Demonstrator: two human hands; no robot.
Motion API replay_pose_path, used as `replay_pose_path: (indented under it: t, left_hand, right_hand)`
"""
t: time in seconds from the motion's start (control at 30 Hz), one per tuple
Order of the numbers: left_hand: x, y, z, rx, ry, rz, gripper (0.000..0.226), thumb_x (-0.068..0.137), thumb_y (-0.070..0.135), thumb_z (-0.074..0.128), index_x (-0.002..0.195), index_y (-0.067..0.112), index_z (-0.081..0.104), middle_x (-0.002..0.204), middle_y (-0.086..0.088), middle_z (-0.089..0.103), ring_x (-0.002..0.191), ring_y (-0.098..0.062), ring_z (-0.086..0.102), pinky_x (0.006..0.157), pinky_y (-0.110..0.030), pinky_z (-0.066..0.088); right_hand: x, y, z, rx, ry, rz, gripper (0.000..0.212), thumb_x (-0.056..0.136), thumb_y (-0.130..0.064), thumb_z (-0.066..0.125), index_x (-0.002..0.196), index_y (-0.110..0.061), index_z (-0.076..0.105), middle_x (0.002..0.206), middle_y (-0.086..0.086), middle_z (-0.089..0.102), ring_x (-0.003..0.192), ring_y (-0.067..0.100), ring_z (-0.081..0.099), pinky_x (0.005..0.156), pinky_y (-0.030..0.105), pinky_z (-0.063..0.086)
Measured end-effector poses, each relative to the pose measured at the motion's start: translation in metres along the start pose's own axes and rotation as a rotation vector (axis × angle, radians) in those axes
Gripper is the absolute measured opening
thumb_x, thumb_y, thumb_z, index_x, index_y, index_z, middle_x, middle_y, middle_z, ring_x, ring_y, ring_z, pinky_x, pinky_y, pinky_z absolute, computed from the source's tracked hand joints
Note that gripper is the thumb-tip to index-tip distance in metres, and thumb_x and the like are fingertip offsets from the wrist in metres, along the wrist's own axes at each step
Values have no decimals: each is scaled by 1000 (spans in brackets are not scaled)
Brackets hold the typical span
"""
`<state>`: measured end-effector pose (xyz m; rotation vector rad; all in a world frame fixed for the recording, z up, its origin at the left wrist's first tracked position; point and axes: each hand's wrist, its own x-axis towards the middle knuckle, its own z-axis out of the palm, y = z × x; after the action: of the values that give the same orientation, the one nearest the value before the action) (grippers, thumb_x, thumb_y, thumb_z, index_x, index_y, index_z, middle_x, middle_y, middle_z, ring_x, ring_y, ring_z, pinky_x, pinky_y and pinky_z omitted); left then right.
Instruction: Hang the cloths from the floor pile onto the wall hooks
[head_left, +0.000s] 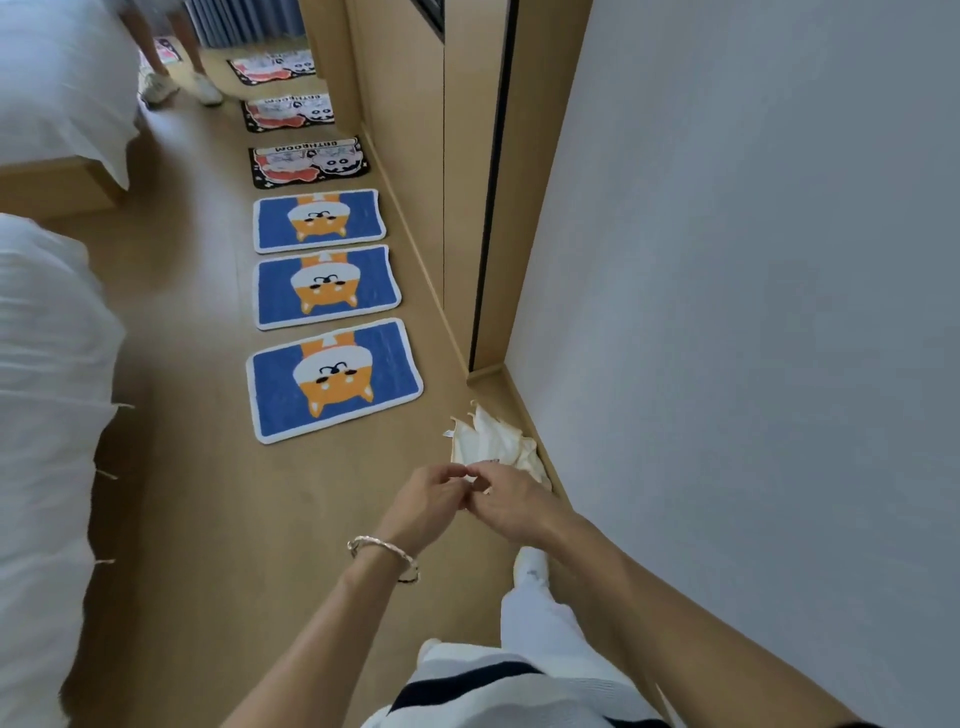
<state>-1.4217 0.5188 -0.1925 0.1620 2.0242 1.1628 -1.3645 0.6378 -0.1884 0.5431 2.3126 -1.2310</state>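
Note:
A small pile of cream cloths (491, 439) lies on the wooden floor against the base of the grey wall (753, 312). My left hand (428, 501) and my right hand (511, 501) meet just in front of the pile. Their fingertips pinch a small white bit of cloth or tag between them, at the near edge of the pile. My left wrist wears a bracelet. No wall hooks appear in this view.
Three blue dog mats (332, 379) and several pink-and-black mats (309, 163) lie in a row along the wooden wardrobe (415, 156). White bedding (47, 415) fills the left. Another person's legs (176, 78) stand at the far end.

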Motion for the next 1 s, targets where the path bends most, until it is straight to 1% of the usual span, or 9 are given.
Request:
replay_pose_path:
  t: [0.1,0.2,0.3,0.4,0.53,0.67,0.77,0.83,1.0]
  left_hand:
    - [23,0,-4,-22,-21,-57,26,88,11,49,80,28,67,66,5,63,66,-12,53,60,-25,38]
    - [58,6,-10,-45,-4,-103,28,87,9,48,79,27,68,64,3,62,69,-16,53,60,-26,36]
    - [98,24,-14,-52,18,-132,29,87,12,48,76,32,65,70,1,63,73,-15,55,61,-26,36]
    - [141,45,-14,-53,19,-186,23,89,15,47,94,27,66,83,-3,65,80,-13,59,64,-25,39]
    - [203,66,-10,9,-8,-264,31,92,19,45,120,18,60,105,-2,67,91,-12,61,65,-23,41]
    - [262,70,-4,53,-29,-316,34,93,16,44,124,14,56,109,-2,65,98,-16,61,72,-23,44]
    - [290,54,4,77,-43,-364,34,92,14,43,122,15,58,114,-5,65,102,-20,61,86,-27,46]
    - [309,32,8,127,-60,-400,35,91,15,42,122,17,59,116,-4,65,103,-19,61,90,-27,45]
    - [364,-28,10,202,-109,-453,35,90,18,43,122,20,57,120,-2,62,109,-18,57,84,-22,41]
  right_hand:
    - [28,2,-6,0,-67,7,40,93,-27,45,133,-23,52,122,-1,62,111,15,57,98,33,47]
    - [65,1,-26,-21,-123,4,40,94,-27,46,133,-22,51,121,-1,62,110,15,57,97,31,48]
    - [107,3,-52,-41,-161,-18,40,93,-28,45,131,-23,52,114,-1,64,104,15,59,94,35,50]
    - [153,12,-87,-95,-199,-11,42,94,-34,44,135,-25,49,113,-3,62,103,14,59,92,35,50]
    - [211,30,-128,-141,-277,42,44,95,-31,44,137,-21,48,131,2,57,115,17,55,96,31,47]
    - [266,55,-154,-164,-333,132,44,92,-23,45,135,-18,51,138,0,53,122,16,51,101,31,42]
    - [297,71,-152,-168,-384,163,43,92,-23,45,134,-19,52,138,-2,53,121,16,52,102,34,42]
    - [319,82,-141,-155,-402,203,42,92,-26,46,133,-21,53,136,-4,54,116,16,55,101,35,44]
    - [383,108,-97,-109,-418,269,41,90,-29,43,130,-28,53,135,-7,54,119,13,53,102,34,43]
